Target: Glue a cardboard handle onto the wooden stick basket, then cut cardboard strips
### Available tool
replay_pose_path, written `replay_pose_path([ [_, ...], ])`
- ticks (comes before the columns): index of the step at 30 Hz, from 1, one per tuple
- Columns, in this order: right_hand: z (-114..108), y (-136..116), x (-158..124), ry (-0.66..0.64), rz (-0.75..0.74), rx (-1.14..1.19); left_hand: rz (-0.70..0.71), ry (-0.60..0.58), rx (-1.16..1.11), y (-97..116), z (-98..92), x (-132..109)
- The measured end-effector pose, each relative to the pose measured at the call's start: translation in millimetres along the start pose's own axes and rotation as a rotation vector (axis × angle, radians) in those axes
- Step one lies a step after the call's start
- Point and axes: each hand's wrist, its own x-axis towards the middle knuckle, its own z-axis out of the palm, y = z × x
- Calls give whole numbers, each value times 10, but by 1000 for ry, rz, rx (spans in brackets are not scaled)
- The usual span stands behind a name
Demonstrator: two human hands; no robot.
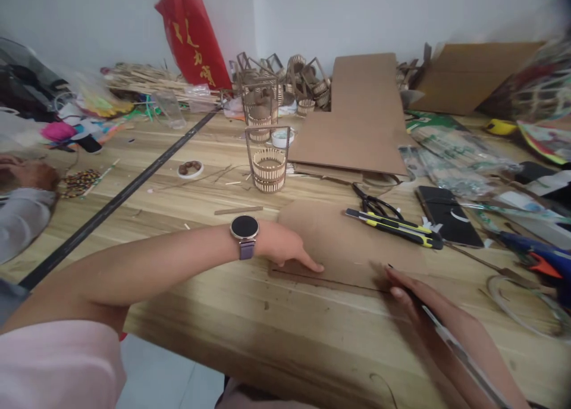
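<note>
A flat piece of brown cardboard point(343, 236) lies on the wooden table in front of me. My left hand point(288, 245), below a watch with a round dark face, rests on its left part with the index finger stretched along the near edge. A dark line runs just inside that edge. My right hand point(441, 320) holds a pen point(450, 340) at the near right of the cardboard, the dark tip close to its surface. A yellow-and-black utility knife point(395, 226) lies on the cardboard's right side, beside black-handled scissors point(375, 204).
Small wooden baskets point(269, 168) with tall handles stand beyond the cardboard. A larger cardboard sheet point(352, 138) lies behind. To the right are a phone point(448, 216) and a blue glue gun point(530, 251). Another person's hand point(31, 172) is at the far left.
</note>
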Motion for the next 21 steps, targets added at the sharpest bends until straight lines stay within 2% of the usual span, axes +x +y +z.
replay_pose_path([
  [3, 64, -150, 39, -28, -76, 20, -3, -12, -7, -10, 4, 18],
  [7, 308, -539, 36, -157, -142, 276, -2, -7, -23, -36, 28, 39],
  [11, 612, -866, 65, -209, -67, 405, 20, 11, -48, -51, 45, 58],
  [15, 860, -933, 115, -230, -44, 409, 53, 13, -91, -53, 42, 75],
  [21, 1062, -898, 112, -259, -135, 384, 46, 19, -124, -63, 45, 96],
])
